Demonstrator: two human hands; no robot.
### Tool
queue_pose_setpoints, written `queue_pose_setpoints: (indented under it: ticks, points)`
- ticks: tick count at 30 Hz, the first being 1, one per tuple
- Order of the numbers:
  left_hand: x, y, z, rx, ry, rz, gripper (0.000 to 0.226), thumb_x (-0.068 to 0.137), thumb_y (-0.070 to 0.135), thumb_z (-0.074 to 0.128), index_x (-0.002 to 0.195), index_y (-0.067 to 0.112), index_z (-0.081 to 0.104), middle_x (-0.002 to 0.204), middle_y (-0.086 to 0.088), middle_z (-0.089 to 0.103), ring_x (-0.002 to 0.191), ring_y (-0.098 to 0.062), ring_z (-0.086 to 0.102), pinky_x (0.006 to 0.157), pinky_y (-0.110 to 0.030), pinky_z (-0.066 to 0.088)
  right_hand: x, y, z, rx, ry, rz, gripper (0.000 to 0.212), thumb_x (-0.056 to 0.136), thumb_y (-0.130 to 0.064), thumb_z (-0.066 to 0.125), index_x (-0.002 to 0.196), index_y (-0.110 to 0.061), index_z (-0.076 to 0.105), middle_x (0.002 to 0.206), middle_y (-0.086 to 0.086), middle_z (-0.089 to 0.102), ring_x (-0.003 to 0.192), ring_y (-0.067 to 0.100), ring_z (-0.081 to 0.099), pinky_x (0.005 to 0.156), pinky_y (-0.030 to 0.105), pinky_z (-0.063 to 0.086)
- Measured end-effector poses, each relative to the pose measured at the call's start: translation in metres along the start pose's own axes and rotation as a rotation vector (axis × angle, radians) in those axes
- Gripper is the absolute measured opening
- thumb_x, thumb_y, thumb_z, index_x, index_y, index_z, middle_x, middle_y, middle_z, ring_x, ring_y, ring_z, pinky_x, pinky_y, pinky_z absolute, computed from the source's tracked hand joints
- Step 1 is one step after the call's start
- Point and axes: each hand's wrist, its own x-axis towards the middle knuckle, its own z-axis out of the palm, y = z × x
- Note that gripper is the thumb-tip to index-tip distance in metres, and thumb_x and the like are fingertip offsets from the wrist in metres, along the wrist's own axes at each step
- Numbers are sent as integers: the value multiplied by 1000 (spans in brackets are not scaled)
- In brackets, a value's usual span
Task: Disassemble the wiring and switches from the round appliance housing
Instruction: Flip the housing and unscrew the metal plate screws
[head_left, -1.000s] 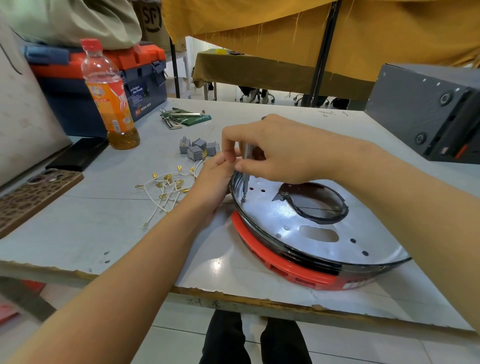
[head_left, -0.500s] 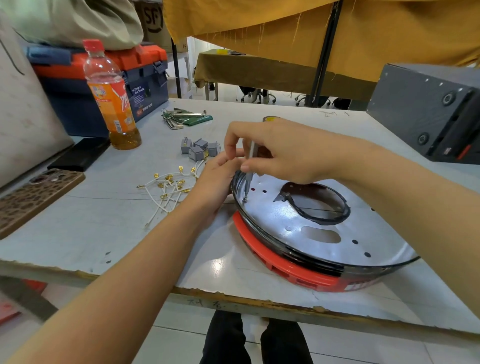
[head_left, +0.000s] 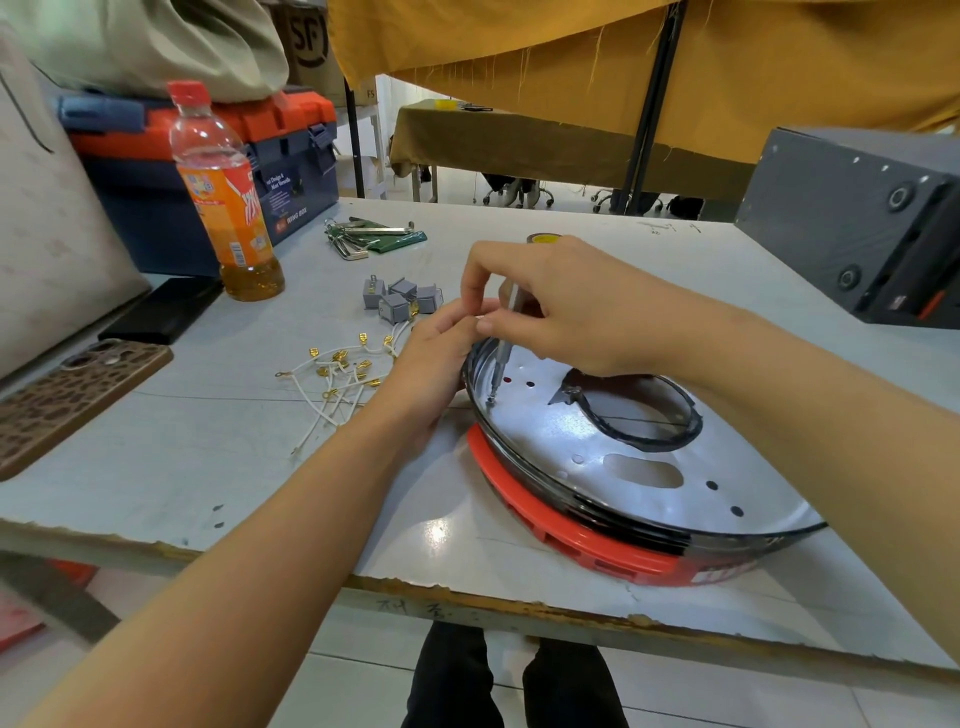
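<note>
1. I see the round appliance housing (head_left: 613, 467) lying on the table (head_left: 218, 447) at the near right, close to the front edge. Its shiny metal plate faces up, and a red ring runs round its lower rim.
2. My right hand (head_left: 566, 306) is above the far-left part of the housing. Its grip is closed on a thin silver screwdriver (head_left: 504, 353), pinched near the top between the fingers and thumb.
3. The screwdriver stands almost upright. Its tip rests on the metal plate just inside the rim, at a small fastener I cannot make out clearly.
4. My left hand (head_left: 431, 364) rests against the left outer edge of the housing. Its fingers are curled up toward the screwdriver shaft; I cannot tell whether this grip holds anything.
5. A loose bundle of white wires with brass terminals (head_left: 337, 379) lies on the table just left of the left hand.
6. Four small grey switches (head_left: 400, 299) sit grouped beyond the wires, apart from the housing.
7. Farther back are a set of hex keys (head_left: 371, 236), an orange drinks bottle (head_left: 226, 197) and a blue-and-orange toolbox (head_left: 291, 156).
8. Two phones (head_left: 72, 400) lie at the left side of the table. A dark grey box (head_left: 852, 223) stands at the far right.
</note>
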Motion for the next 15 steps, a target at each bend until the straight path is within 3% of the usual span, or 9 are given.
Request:
queue_pose_setpoints:
  ticks: [5,8,11,13,15]
  points:
    - [1,1,-1,17,27,-27,16,79,23,53,84,25,68,79,-2,72,77,-17,66,74,-32,50,0,0,-9,4,-143,14,14,95,-27,55,107,-31,48,78,-4,65,75,9,56,66,26,42]
    - [1,1,0,12,26,-20,18,86,20,51,87,25,69,79,-2,73,76,-14,67,70,-30,51,0,1,-12,-3,-177,29,13,95,-27,55,104,-35,50,85,-8,65,79,1,55,71,25,44]
    - [-1,3,0,23,45,-21,19,84,22,52,86,25,71,85,-6,73,82,-20,67,77,-37,52,1,0,-7,-42,-83,23,4,94,-33,55,95,-29,52,74,-16,58,70,-5,51,59,12,37]
    - [-1,4,1,39,44,-23,20,90,18,49,98,16,68,99,-15,71,97,-30,66,91,-48,49,1,0,-2,-121,14,29,17,93,-40,54,87,-24,52,70,-15,50,69,5,49,61,24,39]
    - [-2,4,2,46,48,-28,21,94,14,46,101,14,66,104,-18,69,99,-33,65,94,-50,47,1,0,0,-155,53,27,18,93,-39,55,86,-22,52,68,-16,44,70,9,47,62,29,39]
